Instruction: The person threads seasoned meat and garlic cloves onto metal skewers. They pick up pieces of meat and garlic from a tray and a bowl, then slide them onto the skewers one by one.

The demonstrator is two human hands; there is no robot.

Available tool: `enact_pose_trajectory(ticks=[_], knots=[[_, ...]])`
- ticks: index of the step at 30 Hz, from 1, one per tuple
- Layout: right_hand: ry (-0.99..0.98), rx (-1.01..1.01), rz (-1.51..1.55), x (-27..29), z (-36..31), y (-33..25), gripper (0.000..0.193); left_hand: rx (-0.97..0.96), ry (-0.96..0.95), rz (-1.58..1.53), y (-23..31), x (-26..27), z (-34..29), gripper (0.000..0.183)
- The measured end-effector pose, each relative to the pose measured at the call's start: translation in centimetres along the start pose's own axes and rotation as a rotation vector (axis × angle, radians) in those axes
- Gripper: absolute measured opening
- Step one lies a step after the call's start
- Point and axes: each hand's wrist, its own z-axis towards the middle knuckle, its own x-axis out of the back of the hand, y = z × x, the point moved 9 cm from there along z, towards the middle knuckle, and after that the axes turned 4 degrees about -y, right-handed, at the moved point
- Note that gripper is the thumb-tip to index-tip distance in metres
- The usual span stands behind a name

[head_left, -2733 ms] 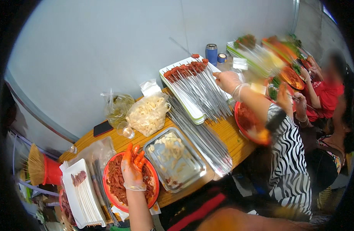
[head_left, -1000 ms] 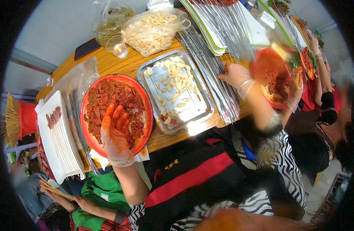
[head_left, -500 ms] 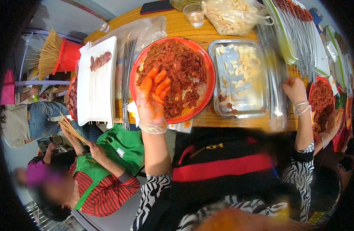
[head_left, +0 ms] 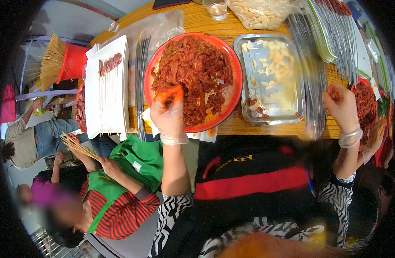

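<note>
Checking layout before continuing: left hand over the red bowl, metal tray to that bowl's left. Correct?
No: the metal tray sits to the right of the red bowl, as the head view shows. The left hand is over that bowl.

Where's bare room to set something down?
Brown wooden tabletop is bare between the clear plastic sheet and clear plastic cup, beyond the red round dish; the silver rectangular metal tray is bare midway along its near edge. Crowded: right of that tray, under long grey metal skewers.

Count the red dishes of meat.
3 visible: the large dish by the left hand, a second dish past the right hand, a partly hidden dish left of the white tray. More may be hidden far right.
</note>
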Motion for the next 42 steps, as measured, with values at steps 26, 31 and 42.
enact_pose_trajectory(ticks=[26, 31, 42], knots=[[-0.112, 0.208, 0.413, -4.4, -3.2, -7.4, 0.027, 0.051, -0.303, 0.715, -0.9, -2.9, -0.9, 0.025], [-0.006, 0.489, 0.214, -5.2, -2.7, -9.4, 0.018, 0.187, -0.254, 0.233, -2.2, -0.6, -0.4, 0.018], [-0.141, 0.209, 0.558, -6.1, -1.5, -5.7, 0.025, 0.374, -0.330, -0.720, -3.5, 0.1, -0.1, 0.025]])
